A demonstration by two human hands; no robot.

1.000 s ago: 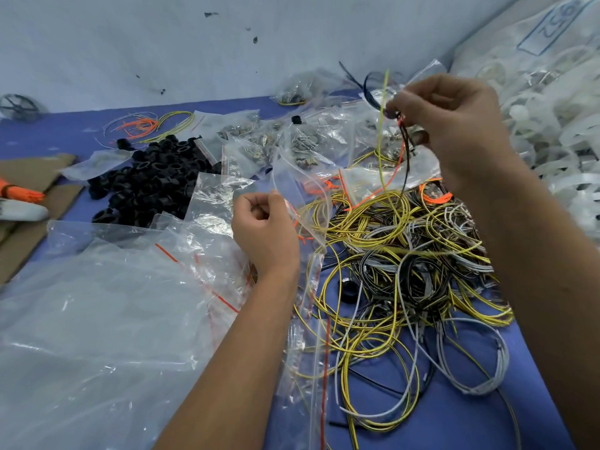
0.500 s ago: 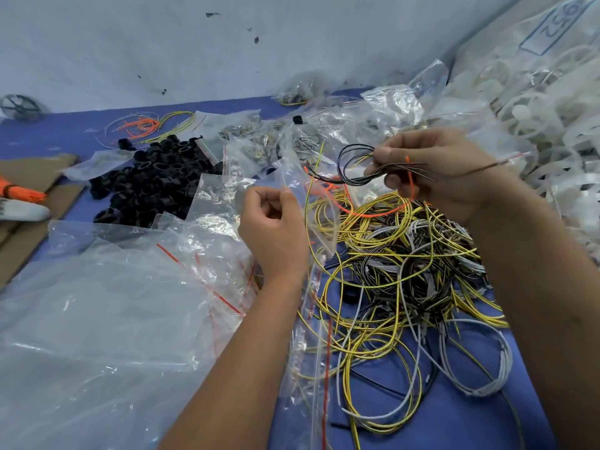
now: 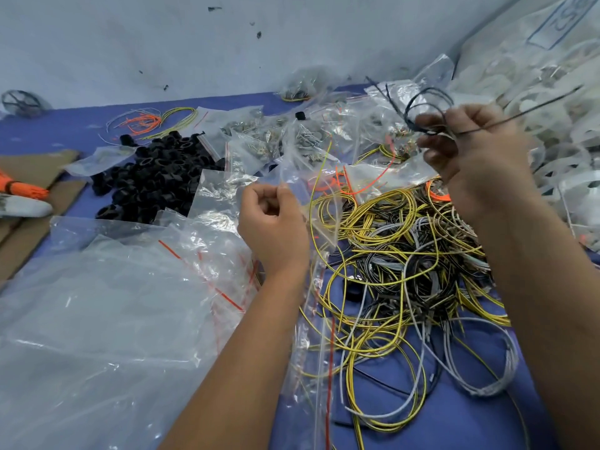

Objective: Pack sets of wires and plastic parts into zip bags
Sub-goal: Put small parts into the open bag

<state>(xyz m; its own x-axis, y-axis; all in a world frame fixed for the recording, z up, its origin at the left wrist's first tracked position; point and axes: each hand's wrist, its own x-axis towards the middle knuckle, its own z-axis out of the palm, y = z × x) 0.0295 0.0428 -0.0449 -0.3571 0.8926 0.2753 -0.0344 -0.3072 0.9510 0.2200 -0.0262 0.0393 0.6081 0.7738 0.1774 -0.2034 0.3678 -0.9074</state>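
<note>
Blue work surface, wall-backed, crowded with packing stock.

Clear plastic sheeting (image 3: pixel 97 319) lies nearest, left of the left hand (image 3: pixel 272 222), which pinches a zip bag (image 3: pixel 302 177). Loose wires (image 3: pixel 399 254) lie heaped below the right hand (image 3: pixel 477 157), which grips a black wire loop (image 3: pixel 425 108). Beyond the left grip: black plastic parts (image 3: pixel 152 177), then a scuffed pale wall (image 3: pixel 227 43).

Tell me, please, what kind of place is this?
Probably a small assembly or packing workbench. A big tangle of loose wires covers the blue table, black plastic parts lie heaped beside it, and many filled zip bags sit at the back.
</note>
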